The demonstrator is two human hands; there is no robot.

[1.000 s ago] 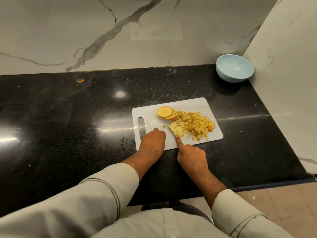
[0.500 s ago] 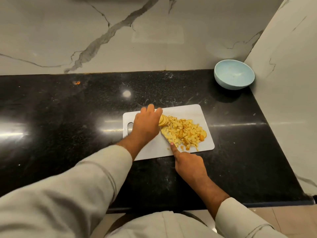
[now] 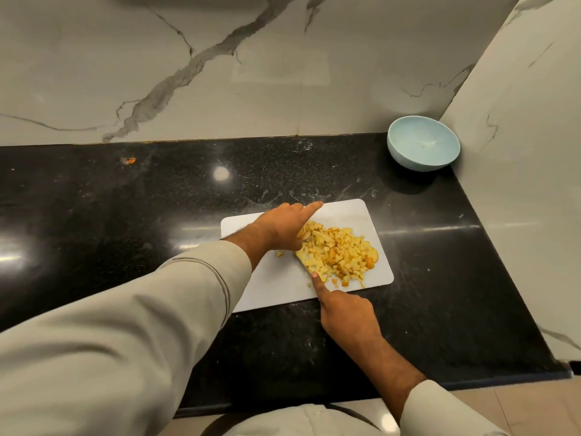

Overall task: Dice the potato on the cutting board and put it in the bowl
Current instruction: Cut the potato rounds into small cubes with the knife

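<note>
A white cutting board (image 3: 276,287) lies on the black counter. A pile of diced yellow potato (image 3: 341,254) covers its right half. My left hand (image 3: 279,226) sits over the stack of potato slices (image 3: 304,233) at the pile's left edge and grips them, index finger stretched out. My right hand (image 3: 342,308) grips a knife (image 3: 302,262), forefinger along its spine; the blade lies at the pile's near left edge. A light blue bowl (image 3: 423,143) stands far right in the corner, with nothing in it.
The black counter (image 3: 125,215) runs left, with a small orange scrap (image 3: 129,160) near the back wall. Marble walls close the back and the right side. One potato bit (image 3: 279,253) lies loose on the board by my left wrist.
My left hand moved from the board's near edge up onto the potato slices and now holds them. The knife shifted to the pile's left edge. The camera view tilted down.
</note>
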